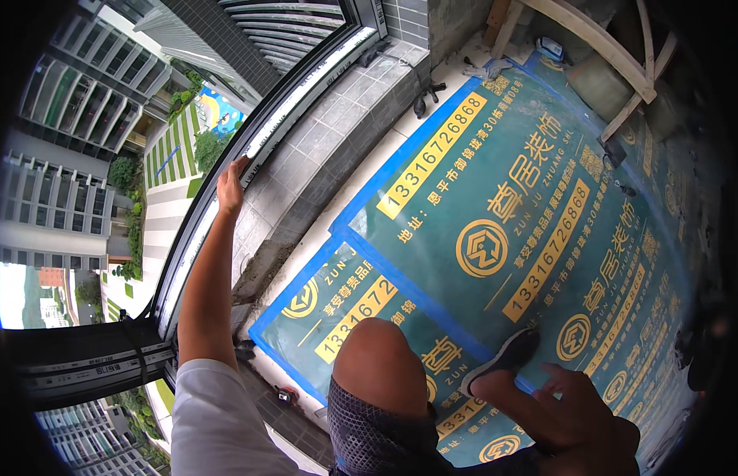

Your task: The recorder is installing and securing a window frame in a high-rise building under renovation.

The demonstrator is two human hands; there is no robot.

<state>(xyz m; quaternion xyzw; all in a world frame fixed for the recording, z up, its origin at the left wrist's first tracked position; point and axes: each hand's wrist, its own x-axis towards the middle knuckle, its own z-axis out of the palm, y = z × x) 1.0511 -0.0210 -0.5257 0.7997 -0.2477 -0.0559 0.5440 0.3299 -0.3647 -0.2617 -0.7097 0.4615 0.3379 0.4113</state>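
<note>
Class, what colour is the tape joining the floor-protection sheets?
The tape is bright blue, best seen in the head view.

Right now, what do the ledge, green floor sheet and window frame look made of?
Ledge: matte grey tile, likely ceramic or stone; grout lines show.
Green floor sheet: probably plastic-faced, slightly glossy; pale sheen shows.
Window frame: dark, probably coated metal; crisp-edged profile, printed film partly hides finish.

Window frame (pixel 312 94) left, left hand (pixel 230 190) on it; tiled ledge (pixel 337 119) right of frame; floor-protection sheet (pixel 432 266) right of ledge, shoe (pixel 521 349) on sheet.
</note>
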